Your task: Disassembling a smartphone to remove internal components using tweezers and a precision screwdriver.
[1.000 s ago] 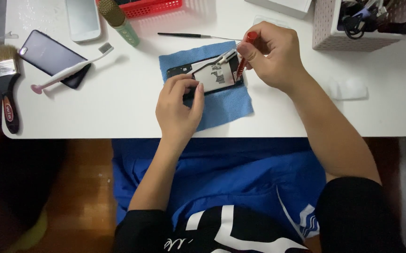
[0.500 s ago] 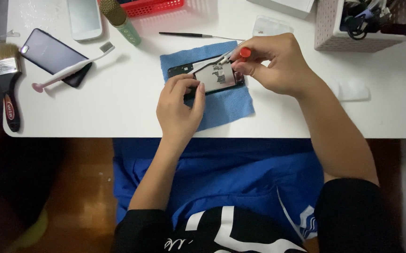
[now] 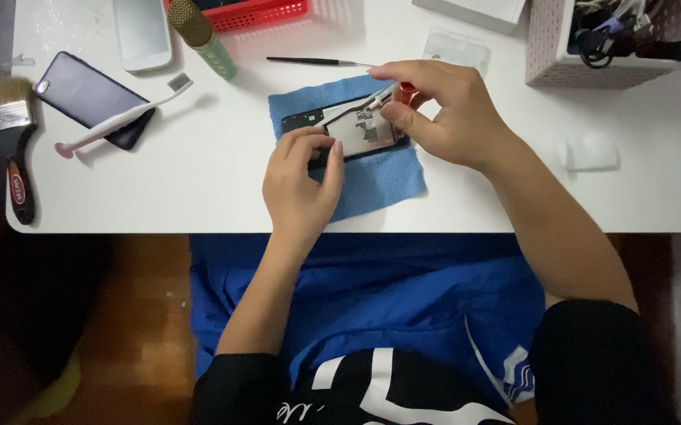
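On the white worktop, the left hand presses its curled fingers on the near edge of the opened phone lying on the blue cloth, while the right hand pinches a red-handled screwdriver with its tip on the phone.

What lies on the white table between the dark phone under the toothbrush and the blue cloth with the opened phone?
In the head view, only bare white table lies between the dark phone and the blue cloth.
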